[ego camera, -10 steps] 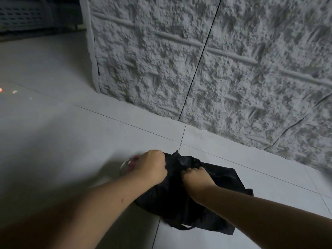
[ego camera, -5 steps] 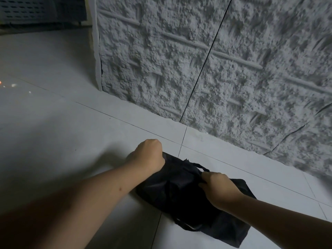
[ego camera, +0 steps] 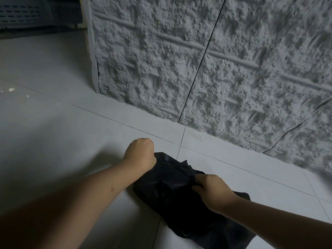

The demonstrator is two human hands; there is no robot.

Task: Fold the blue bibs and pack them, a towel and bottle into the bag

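Observation:
A black fabric bag [ego camera: 179, 203] lies on the pale tiled floor [ego camera: 62, 141], bulging as if filled. My left hand [ego camera: 141, 152] is curled into a fist at the bag's far left end, gripping its edge. My right hand [ego camera: 212, 189] pinches the bag's bunched top fabric near the middle. No bibs, towel or bottle show; whatever is in the bag is hidden.
A rough textured grey wall [ego camera: 215, 69] rises just beyond the bag, its corner [ego camera: 93, 65] at the left. Open floor stretches to the left and toward me. A dark slatted structure [ego camera: 27, 13] stands far back at the upper left.
A round reddish object beside my left hand a second ago is no longer visible. My right hand slid rightward along the bag's top. My left hand stayed at the left end.

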